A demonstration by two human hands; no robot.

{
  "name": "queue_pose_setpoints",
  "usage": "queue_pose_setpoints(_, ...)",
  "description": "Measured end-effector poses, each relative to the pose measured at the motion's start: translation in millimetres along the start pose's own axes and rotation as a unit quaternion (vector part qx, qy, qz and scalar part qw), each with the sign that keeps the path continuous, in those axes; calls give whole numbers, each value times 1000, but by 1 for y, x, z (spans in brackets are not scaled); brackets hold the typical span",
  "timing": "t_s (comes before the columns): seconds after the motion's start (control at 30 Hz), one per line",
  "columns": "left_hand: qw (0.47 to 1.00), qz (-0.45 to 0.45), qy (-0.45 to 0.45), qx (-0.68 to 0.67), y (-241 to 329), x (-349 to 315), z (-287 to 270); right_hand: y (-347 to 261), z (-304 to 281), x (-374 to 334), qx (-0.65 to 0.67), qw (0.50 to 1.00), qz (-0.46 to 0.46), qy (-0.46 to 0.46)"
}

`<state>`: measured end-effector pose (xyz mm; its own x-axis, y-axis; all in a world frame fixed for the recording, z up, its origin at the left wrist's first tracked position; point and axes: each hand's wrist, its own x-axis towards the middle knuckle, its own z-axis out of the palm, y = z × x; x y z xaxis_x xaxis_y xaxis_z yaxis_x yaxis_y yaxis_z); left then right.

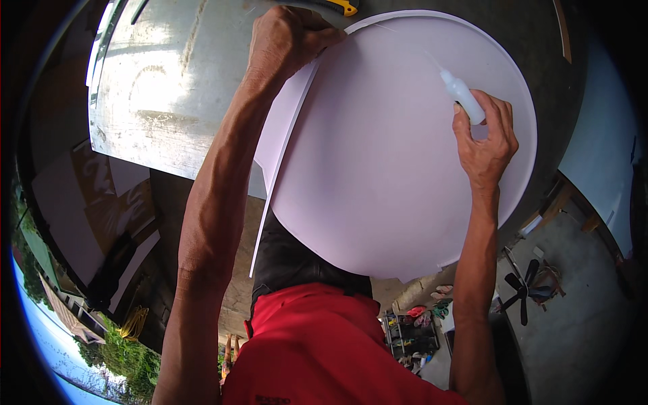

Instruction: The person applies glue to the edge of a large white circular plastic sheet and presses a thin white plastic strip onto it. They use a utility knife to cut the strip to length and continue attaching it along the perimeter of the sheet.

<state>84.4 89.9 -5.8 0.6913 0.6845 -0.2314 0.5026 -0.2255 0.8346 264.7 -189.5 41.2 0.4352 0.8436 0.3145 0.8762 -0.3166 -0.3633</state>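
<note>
A large, rounded, pale pinkish-white panel (391, 169) lies before me, with a thin raised rim along its far and right edges. Pinched in my left hand (287, 40), at the panel's far left, is a narrow white strip (287, 155). The strip slants back toward me, its near end free past the panel's left edge. My right hand (489, 142) grips a small whitish squeeze bottle (464, 98) between thumb and fingers. The bottle tilts over the panel's right half, its thin nozzle pointing to the far left.
A worn metal sheet tabletop (155, 88) reaches out at the left. Part of a yellow and black tool (341, 7) shows at the far edge. To the right are a pale board (604, 135) and a dark-bladed fan (523, 293). A cluttered rack (408, 334) stands below.
</note>
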Motion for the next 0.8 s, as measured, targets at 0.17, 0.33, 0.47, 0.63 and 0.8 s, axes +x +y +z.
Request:
queue_pose_setpoints(0.17, 1000, 12, 7, -3, 1, 0, 1, -4, -3, 0, -1, 1000, 3, -1)
queue_pose_setpoints(0.33, 998, 40, 33, -45, -3, -1, 4, -5, 1, 3, 2, 1000, -15, 2)
queue_pose_setpoints(0.47, 1000, -4, -4, 9, 1, 1, 2, -6, 2, 2, 2, 1000, -17, 0)
queue_pose_setpoints(0.63, 1000, -10, 8, -13, -1, -1, 2, -7, 3, 2, 0, 1000, -17, -3)
queue_pose_setpoints(0.8, 1000, -7, 10, -10, -2, 0, 2, -9, 1, 3, -5, 1000, -16, -3)
